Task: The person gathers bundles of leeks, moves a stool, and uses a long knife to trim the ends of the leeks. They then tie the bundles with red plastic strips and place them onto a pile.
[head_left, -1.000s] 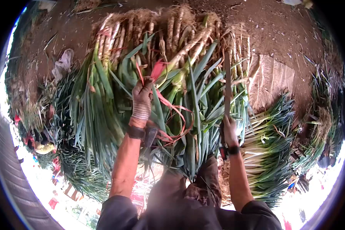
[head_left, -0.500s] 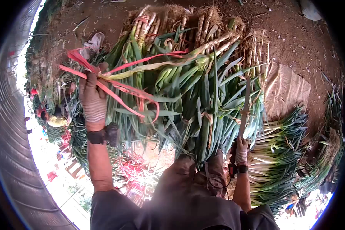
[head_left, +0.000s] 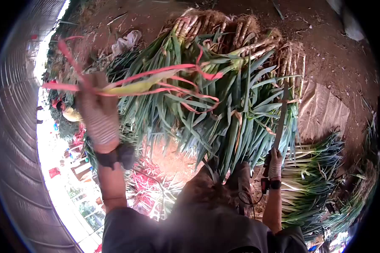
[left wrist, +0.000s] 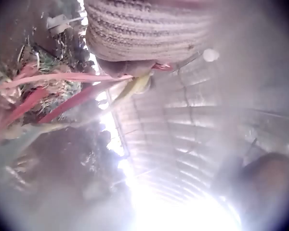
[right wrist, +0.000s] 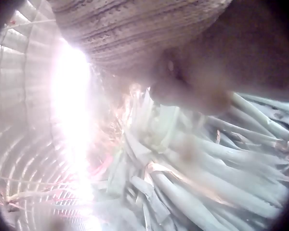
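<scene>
My gloved left hand (head_left: 98,111) is raised at the left of the green onions (head_left: 223,118), gripping red plastic strips (head_left: 150,75) and a yellowed leaf (head_left: 141,86). The strips trail rightward over the leaves, with loose ends sticking out on the hand's far side. In the left wrist view, the strips (left wrist: 62,77) and leaf (left wrist: 137,86) come out from under the glove. On the right, my gloved right hand (head_left: 275,163) holds a long-bladed knife (head_left: 281,120), its blade pointing away from me along the onions. Leaves (right wrist: 207,163) spread below that hand in the right wrist view.
Roots (head_left: 207,21) of the pile lie toward the far side on bare soil. A brown sheet (head_left: 323,111) and another row of onions (head_left: 312,181) are at the right. Red strips (head_left: 145,179) litter the ground at left near my legs. A whitish bag (head_left: 126,42) lies beyond the pile.
My left hand has swung left from the middle of the onions, drawing the red strips and yellowed leaf along. The right hand keeps the knife and has come nearer my body.
</scene>
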